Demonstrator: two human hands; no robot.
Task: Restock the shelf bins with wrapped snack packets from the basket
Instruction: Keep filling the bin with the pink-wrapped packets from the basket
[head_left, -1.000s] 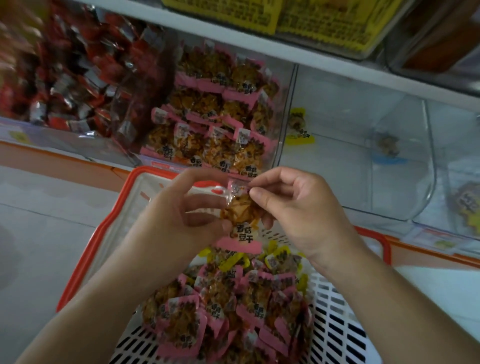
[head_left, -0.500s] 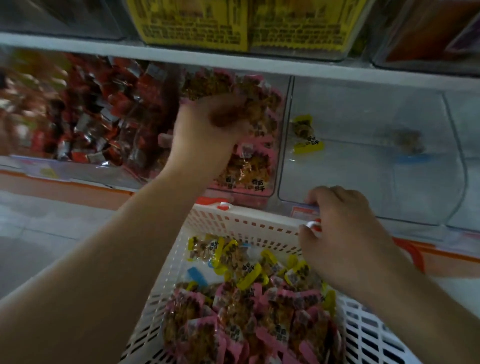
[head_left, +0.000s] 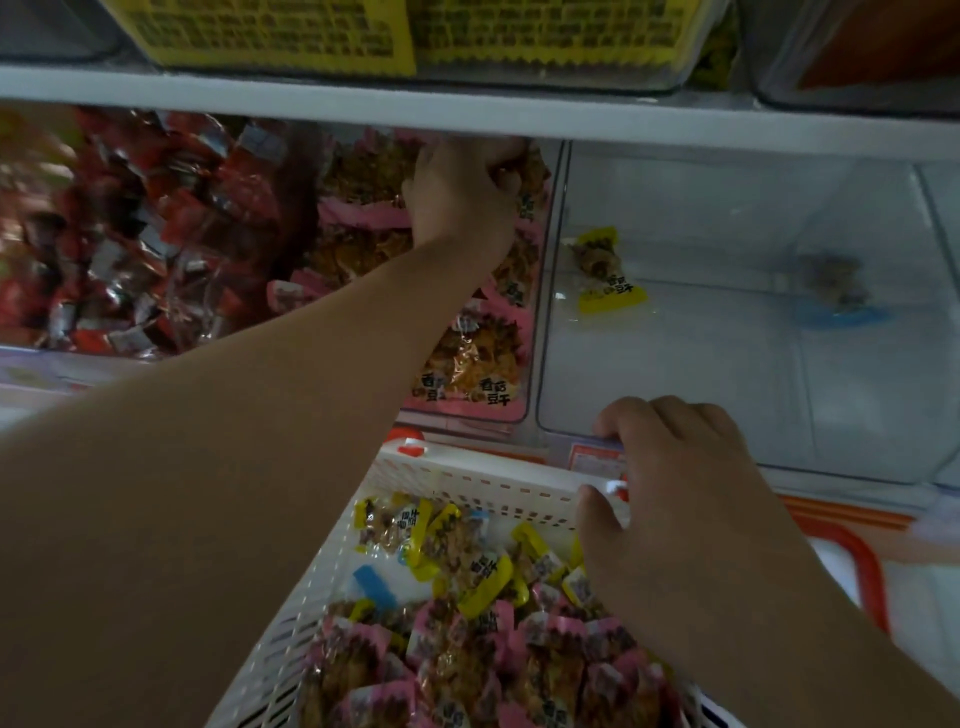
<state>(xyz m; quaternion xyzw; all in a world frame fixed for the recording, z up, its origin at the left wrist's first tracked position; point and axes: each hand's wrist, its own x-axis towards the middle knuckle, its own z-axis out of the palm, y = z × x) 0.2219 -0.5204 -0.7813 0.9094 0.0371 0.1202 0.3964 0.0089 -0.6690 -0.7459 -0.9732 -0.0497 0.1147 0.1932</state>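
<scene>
Left hand: the left hand is up at the back of the pink-packet bin, just under the white shelf board, fingers curled in tight. A packet looks tucked under them, but the fingers hide it, so I cannot tell whether it grips one or has let go.
Why that reach: by my reading the front of this bin is already stacked, so new stock goes high and to the rear.
Right hand: the right hand grips the far rim of the white basket, thumb inside, fingers over the edge. That likely steadies it against the shelf front.
Task stock: pink-wrapped snack packets fill the near end of the basket; yellow-wrapped packets and a blue-edged packet lie toward its far end.
Neighbour bins: left, a bin of red-wrapped snacks, packed full. Right, a clear bin holding one yellow packet, and beyond it a blurred blue-edged packet.
In the way: the shelf board hangs low over the left hand, leaving little room above the stack. The left forearm crosses the bin's front.
Above: yellow label cards on the upper bins.
Below: an orange tray rim shows under the basket.
</scene>
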